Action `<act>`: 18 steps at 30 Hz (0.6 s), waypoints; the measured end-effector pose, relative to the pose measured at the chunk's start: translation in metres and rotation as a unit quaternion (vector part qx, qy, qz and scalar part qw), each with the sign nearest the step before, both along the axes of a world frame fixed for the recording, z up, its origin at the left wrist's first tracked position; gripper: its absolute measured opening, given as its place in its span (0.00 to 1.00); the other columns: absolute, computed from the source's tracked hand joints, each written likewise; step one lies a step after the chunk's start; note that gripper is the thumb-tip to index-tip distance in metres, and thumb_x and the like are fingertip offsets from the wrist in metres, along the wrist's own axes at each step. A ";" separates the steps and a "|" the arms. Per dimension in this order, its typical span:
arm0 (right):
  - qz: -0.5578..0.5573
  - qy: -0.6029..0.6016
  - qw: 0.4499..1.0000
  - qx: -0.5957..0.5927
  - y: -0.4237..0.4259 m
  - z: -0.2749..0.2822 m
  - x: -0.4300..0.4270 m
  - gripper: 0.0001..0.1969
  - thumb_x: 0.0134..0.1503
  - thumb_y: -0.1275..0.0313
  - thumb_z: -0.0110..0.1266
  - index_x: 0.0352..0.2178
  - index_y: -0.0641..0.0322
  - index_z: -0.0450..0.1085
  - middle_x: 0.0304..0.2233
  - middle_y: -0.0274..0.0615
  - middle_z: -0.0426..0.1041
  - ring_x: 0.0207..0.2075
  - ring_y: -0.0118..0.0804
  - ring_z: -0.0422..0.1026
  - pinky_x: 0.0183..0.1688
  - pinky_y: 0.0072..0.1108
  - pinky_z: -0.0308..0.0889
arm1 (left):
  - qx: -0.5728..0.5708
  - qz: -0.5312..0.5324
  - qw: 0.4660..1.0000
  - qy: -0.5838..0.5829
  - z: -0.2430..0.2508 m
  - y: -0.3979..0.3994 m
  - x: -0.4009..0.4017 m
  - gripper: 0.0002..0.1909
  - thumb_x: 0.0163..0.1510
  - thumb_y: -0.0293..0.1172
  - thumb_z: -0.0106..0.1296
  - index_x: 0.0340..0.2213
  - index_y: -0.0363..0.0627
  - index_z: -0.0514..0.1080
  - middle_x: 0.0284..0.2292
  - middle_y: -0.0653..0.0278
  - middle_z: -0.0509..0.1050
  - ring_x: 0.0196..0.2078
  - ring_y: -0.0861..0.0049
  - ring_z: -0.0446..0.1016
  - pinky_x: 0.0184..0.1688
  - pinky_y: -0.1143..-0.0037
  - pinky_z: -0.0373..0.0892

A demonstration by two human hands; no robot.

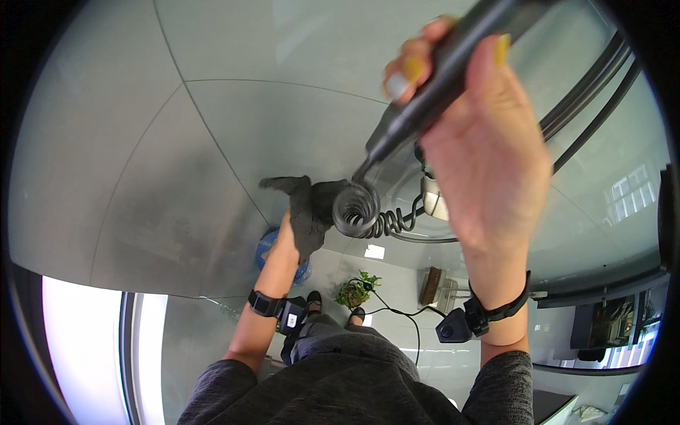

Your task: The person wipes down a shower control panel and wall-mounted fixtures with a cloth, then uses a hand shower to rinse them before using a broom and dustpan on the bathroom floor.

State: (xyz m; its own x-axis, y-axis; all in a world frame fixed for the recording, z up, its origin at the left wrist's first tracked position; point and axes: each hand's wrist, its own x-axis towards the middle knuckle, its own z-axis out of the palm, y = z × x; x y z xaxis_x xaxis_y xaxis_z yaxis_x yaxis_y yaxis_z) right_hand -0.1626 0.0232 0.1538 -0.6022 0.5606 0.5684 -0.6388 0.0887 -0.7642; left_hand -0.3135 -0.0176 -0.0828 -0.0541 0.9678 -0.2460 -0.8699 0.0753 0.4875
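My right hand (489, 143) grips the black handle (441, 79) of a corded device, held high and close to the camera. Its upper end runs out of the picture, and the hand is blurred. From the handle's lower end a black coiled cord (358, 210) leads to a pale box-like fitting (434, 197), partly hidden behind my right hand. My left hand (313, 212) reaches forward with a dark grey cloth (309, 218) wrapped about it. The cloth hides the fingers, and loose ends of it stick out to the left and downward. The coil overlaps the cloth in this view; I cannot tell whether they touch.
Grey panels (133, 133) fill the view ahead. Dark pipes or cables (587, 85) run at the upper right. Below are a blue container (267, 248), a potted plant (353, 295) and a brush (431, 286). Black cables (396, 309) trail from my right wrist camera (454, 326).
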 end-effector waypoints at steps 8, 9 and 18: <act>0.103 -0.012 0.977 -0.188 -0.011 -0.042 -0.021 0.17 0.61 0.58 0.40 0.32 0.63 0.60 0.18 0.36 0.62 0.17 0.24 0.57 0.23 0.16 0.54 | 0.064 -0.122 0.948 0.288 -0.029 -0.001 0.012 0.21 0.52 0.37 0.47 0.45 0.37 0.65 0.43 0.58 0.69 0.48 0.70 0.64 0.52 0.76 0.59; 0.107 -0.011 0.976 -0.187 -0.012 -0.037 -0.020 0.17 0.61 0.58 0.40 0.32 0.63 0.60 0.18 0.36 0.62 0.17 0.24 0.57 0.23 0.16 0.54 | 0.068 -0.145 0.931 0.329 -0.033 -0.006 0.019 0.22 0.52 0.36 0.47 0.46 0.37 0.64 0.44 0.57 0.68 0.48 0.69 0.64 0.53 0.76 0.58; 0.096 0.039 0.991 0.081 -0.004 0.016 0.042 0.22 0.62 0.52 0.27 0.35 0.60 0.58 0.18 0.27 0.57 0.14 0.18 0.54 0.21 0.13 0.51 | 0.138 -0.228 0.848 0.458 -0.080 -0.034 0.047 0.24 0.48 0.34 0.51 0.47 0.36 0.64 0.46 0.54 0.67 0.49 0.68 0.62 0.53 0.73 0.57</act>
State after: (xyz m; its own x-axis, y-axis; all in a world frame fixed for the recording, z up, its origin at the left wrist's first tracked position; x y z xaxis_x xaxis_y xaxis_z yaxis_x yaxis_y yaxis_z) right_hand -0.1211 0.0191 0.1698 -0.6399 0.3364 0.6910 -0.7125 0.0774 -0.6974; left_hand -0.2661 -0.0511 -0.1625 0.2956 0.9532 -0.0640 -0.0270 0.0753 0.9968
